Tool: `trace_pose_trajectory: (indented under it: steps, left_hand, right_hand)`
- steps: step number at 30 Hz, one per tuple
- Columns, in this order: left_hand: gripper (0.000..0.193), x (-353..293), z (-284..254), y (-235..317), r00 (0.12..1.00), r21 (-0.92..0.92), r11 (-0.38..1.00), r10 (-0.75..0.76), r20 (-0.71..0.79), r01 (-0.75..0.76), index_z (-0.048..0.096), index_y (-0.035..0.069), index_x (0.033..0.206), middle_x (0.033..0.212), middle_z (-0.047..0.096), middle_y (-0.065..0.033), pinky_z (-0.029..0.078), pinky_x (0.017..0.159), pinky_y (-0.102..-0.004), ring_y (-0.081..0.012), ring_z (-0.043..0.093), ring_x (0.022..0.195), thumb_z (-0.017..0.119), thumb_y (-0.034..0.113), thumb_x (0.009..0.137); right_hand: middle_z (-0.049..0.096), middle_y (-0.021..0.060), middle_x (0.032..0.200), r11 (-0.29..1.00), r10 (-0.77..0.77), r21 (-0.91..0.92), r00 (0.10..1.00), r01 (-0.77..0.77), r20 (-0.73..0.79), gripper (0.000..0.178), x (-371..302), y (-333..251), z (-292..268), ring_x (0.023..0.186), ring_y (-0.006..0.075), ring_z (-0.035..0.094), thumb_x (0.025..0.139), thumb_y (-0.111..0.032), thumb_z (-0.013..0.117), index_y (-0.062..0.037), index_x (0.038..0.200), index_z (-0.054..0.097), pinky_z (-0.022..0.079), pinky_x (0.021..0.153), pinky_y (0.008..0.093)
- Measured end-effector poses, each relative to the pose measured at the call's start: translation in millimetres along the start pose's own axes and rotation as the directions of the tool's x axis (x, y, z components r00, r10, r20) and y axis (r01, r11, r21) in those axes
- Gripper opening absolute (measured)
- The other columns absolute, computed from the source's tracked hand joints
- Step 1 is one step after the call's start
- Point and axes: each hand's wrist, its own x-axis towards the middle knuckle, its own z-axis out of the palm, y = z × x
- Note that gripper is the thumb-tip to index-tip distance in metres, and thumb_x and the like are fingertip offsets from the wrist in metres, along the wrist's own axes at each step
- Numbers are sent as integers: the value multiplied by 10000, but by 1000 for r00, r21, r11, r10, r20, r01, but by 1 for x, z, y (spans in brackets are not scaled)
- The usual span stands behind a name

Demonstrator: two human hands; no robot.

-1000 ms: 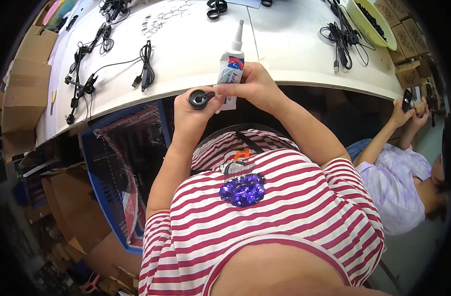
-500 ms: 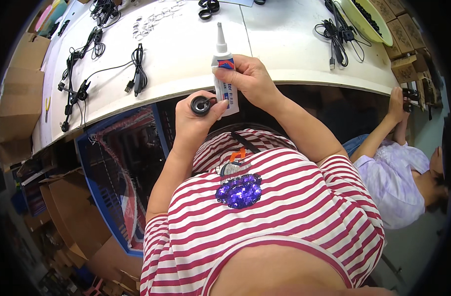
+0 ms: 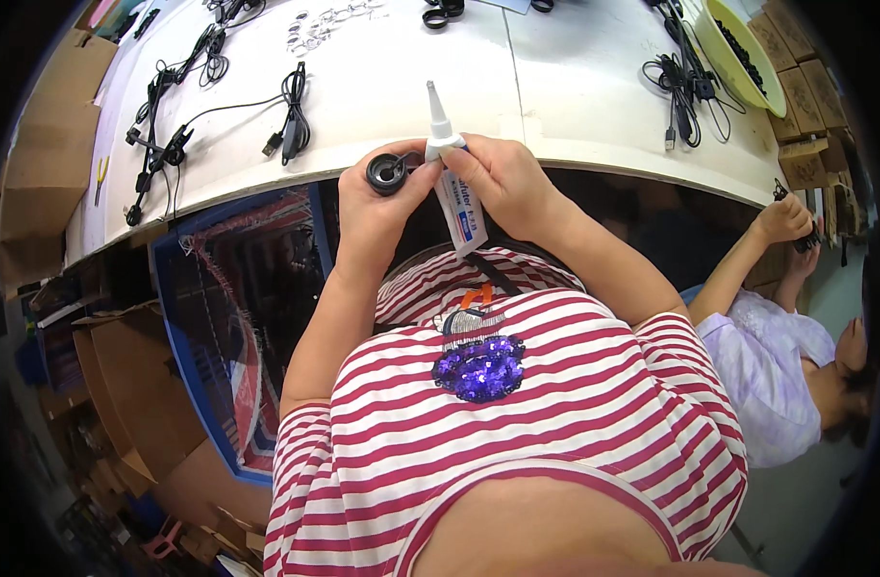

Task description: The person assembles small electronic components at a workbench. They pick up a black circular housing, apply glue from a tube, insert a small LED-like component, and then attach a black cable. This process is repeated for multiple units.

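Just off the near edge of the white table, my two hands meet around a white glue tube point(image 3: 460, 213) with a long tapered nozzle pointing up and away. My right hand point(image 3: 505, 183) is closed on the tube near its shoulder, thumb across the front. My left hand point(image 3: 373, 204) is closed around a round black ring-shaped part point(image 3: 386, 174) with a hollow middle, and its thumb reaches the tube's side. The fingers behind the tube are hidden.
Bundled black cables point(image 3: 294, 115) lie on the table point(image 3: 382, 87) at left, with more cables point(image 3: 680, 96) at right. Clear rings point(image 3: 310, 34) sit farther back. A yellow-green basin point(image 3: 738, 58) holds small black parts. A co-worker's hand point(image 3: 784, 219) is at far right.
My right hand has come lower and closer to my left. The tube now leans with its bottom end to the right, and my left thumb has moved up toward its shoulder.
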Motion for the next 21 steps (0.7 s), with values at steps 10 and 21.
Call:
trace_pose_trajectory:
  steps: [10,21]
  left_hand:
    - [209,-4,-6,-2,1000,30,1000,-5,9,4,640,-20,941,807,640,-40,456,662,-186,-67,574,728,678,42,745]
    - [253,-11,-9,-6,991,35,997,-71,112,67,612,-45,950,840,636,-58,476,688,-214,-91,590,742,692,46,729]
  right_hand:
    - [532,105,563,963,-231,-174,963,206,-142,292,0,4,7,504,281,548,852,-306,544,-58,700,513,425,454,342]
    - [522,103,548,955,-260,-177,958,237,-122,281,-8,7,11,476,262,531,830,-285,570,-55,676,521,411,439,329]
